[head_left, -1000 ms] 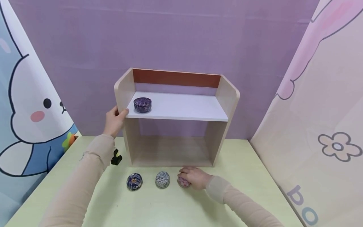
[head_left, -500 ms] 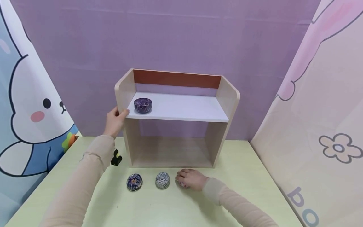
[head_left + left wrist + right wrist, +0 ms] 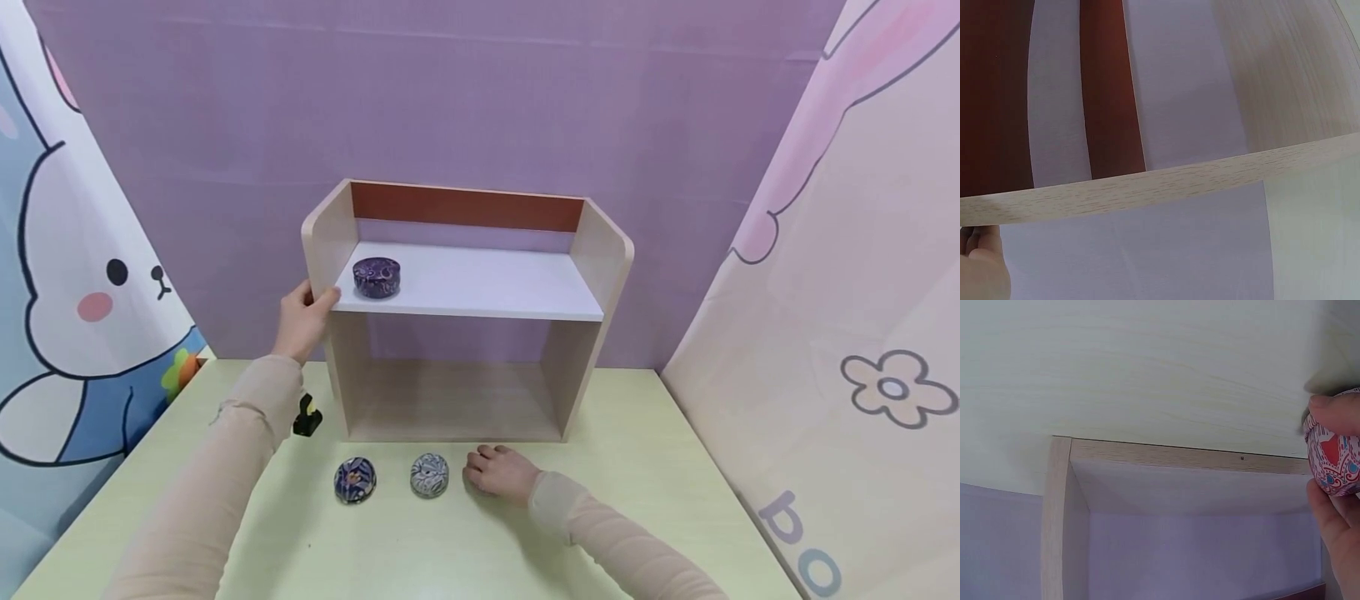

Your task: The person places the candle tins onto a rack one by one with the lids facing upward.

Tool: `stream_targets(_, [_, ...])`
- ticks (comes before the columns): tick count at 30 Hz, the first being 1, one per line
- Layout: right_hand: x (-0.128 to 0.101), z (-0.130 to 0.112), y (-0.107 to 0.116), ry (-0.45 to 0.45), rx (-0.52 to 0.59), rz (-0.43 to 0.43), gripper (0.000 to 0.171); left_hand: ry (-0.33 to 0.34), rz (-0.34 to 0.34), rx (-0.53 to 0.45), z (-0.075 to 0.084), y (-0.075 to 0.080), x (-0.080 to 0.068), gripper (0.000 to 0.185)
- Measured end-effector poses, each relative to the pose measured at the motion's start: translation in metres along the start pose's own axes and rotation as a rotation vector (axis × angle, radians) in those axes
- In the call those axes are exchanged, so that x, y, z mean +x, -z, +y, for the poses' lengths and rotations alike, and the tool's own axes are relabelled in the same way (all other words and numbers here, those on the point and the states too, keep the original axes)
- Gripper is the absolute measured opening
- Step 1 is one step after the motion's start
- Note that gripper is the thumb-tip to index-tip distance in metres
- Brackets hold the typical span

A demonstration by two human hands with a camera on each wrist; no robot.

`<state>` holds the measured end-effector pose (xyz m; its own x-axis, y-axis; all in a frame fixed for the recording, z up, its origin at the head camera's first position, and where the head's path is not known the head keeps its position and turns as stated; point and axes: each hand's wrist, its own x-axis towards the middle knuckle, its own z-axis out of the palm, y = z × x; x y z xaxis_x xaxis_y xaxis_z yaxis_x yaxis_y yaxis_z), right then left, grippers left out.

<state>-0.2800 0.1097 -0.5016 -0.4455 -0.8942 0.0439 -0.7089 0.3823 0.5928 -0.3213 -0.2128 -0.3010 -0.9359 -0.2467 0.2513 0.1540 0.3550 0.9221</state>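
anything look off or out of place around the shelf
Nothing looks spilled or damaged. The one oddity is a small black object on the table, beside the left sleeve and left of the shelf unit; it resembles none of the round patterned tins.

"How's the light?"

"Bright and even in the head view, without harsh glare. The shelf unit (image 3: 480, 279) is brightest on its white board, duller in the lower compartment."

"Any shadows?"

"Soft, blurry-edged ones on the table (image 3: 405, 558), toward its near edge, beside the left sleeve (image 3: 221, 467) and right sleeve (image 3: 622, 537)."

"And the wrist views?"

"Dimmer, greyer, softer in detail. The left bows the unit's wooden edge slightly; in the right, shadow darkens the table beside the patterned tin (image 3: 1335, 462)."
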Motion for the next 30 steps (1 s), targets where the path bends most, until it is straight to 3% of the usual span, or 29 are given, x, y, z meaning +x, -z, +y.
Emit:
stream_targets(11, [-0.004,0.004,-0.004,0.007,-0.014,0.122,0.012,-0.001,-0.011,0.005,-0.001,0.0,0.001,0.057])
stream_targets(18, [-0.007,0.008,0.001,-0.004,-0.036,0.135,0.013,-0.001,-0.012,0.002,-0.002,-0.001,0.0,0.056])
stream_targets(24, [-0.006,0.014,0.007,-0.018,-0.037,0.165,0.022,0.009,-0.008,-0.007,-0.002,0.001,-0.001,0.057])
stream_targets(30, [-0.01,0.02,0.011,-0.062,0.085,0.119,0.045,-0.023,0.004,0.013,-0.002,0.001,0.001,0.055])
